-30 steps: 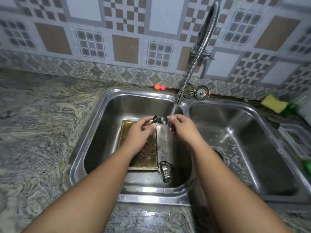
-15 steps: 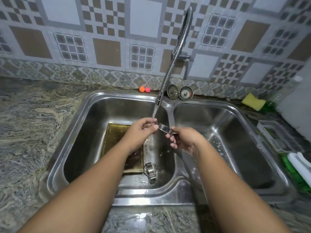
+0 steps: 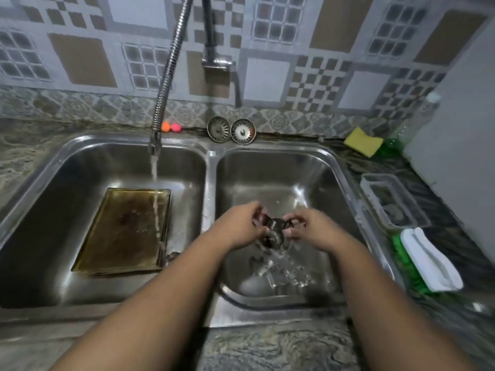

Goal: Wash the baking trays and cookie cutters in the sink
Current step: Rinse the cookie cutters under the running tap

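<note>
My left hand and my right hand pinch a small metal cookie cutter between them over the right sink basin, above its drain. More metal cutters lie blurred on the right basin's floor. A brownish baking tray lies flat in the left basin. Water runs from the faucet onto the tray's right side. Another cutter peeks out beside the tray's near right corner.
Two sink strainers lean against the back wall, next to two small orange and pink balls. A yellow sponge, a clear plastic container and a white cloth on green sit on the right counter.
Both hands carried the cutter from under the water stream in the left basin across the divider to over the right basin. The view swung right.
</note>
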